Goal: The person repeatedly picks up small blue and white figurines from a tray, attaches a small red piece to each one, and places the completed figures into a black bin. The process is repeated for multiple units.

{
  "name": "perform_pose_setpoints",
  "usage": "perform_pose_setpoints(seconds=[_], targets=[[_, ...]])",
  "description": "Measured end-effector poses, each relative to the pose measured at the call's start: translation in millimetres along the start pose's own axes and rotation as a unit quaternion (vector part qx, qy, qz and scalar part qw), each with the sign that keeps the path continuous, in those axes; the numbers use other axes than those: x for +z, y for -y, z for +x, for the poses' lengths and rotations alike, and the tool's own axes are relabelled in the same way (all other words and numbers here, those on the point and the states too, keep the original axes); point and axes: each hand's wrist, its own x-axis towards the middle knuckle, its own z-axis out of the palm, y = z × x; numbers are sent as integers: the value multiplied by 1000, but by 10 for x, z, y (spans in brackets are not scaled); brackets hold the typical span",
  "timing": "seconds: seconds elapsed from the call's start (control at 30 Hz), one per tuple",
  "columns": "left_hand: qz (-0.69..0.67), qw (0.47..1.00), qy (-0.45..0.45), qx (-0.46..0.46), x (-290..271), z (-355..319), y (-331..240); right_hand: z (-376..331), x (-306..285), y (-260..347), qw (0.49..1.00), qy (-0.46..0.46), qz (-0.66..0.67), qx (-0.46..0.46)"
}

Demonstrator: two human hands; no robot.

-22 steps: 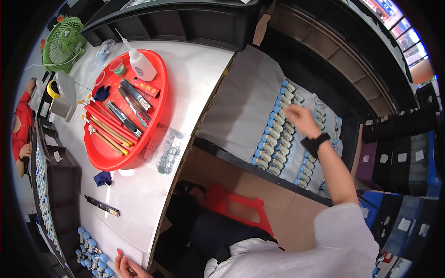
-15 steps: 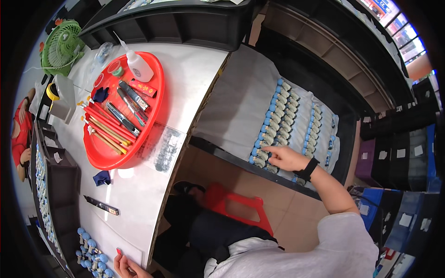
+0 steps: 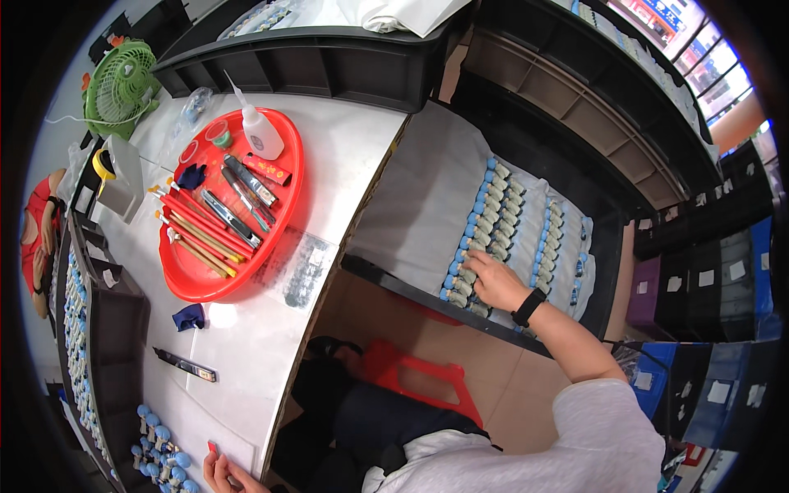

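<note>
My right hand (image 3: 498,284) reaches over the rows of small blue-topped figurines (image 3: 485,218) on a grey cloth. Its fingers bend down together onto the near part of the leftmost rows. The fingertips touch the figurines there, and whatever may be between them is hidden. My left hand (image 3: 230,475) rests at the table's near edge, low in the view and partly cut off. Its fingers are curled, and a small red piece (image 3: 212,448) shows at a fingertip; I cannot tell what it is. Beside that hand lies a cluster of loose blue-topped figurines (image 3: 162,452).
A red basin (image 3: 293,172) with brushes, knives and a white squeeze bottle (image 3: 261,135) stands on the white table. Nearer lie a dark blue cloth (image 3: 188,317) and a utility knife (image 3: 186,364). Black crates (image 3: 329,66) border the table, and a red stool (image 3: 427,378) stands below.
My right hand has shifted slightly farther along the figurine rows, and its fingers, spread before, now bend down together. My left hand stays in place. The whole view has moved a little.
</note>
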Motion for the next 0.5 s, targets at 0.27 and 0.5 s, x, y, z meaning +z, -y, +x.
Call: perform_pose_setpoints(seconds=[0.27, 0.5], targets=[[-16, 1000, 4, 5, 10, 16, -63, 139, -48, -173, 998, -50, 41, -11], [15, 1000, 10, 17, -3, 33, -46, 232, -22, -325, 997, -62, 13, 34]])
